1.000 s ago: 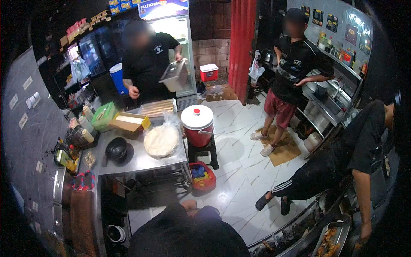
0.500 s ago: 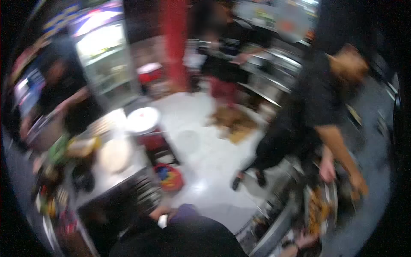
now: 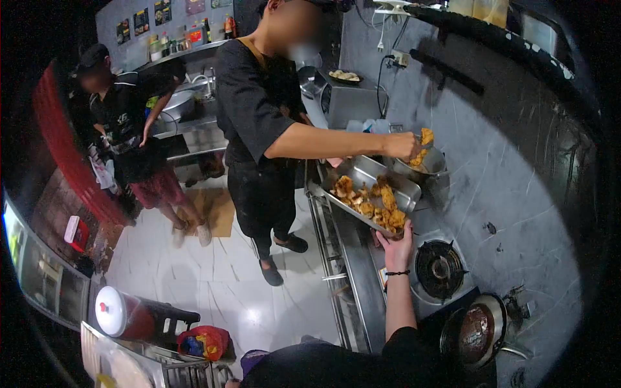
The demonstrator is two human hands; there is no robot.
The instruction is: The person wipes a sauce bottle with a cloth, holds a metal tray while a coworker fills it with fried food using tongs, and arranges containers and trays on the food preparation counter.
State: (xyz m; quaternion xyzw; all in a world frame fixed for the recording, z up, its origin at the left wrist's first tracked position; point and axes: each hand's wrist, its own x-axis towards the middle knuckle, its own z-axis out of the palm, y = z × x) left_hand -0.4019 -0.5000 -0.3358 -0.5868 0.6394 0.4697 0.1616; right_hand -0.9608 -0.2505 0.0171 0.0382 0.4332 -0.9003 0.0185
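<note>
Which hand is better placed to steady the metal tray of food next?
Probably the right hand: it holds the tray at its near end; the left hand is not clearly visible.

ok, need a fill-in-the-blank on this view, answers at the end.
1. The wearer's bare right hand grips a rectangular silver metal tray.
Its wrist carries a thin ____ bracelet.
2. The cylindrical red cooler on the left has a ____ lid.
3. Exactly ____ other people in black shirts stand in view.

Missing words: black; white; two.
</note>
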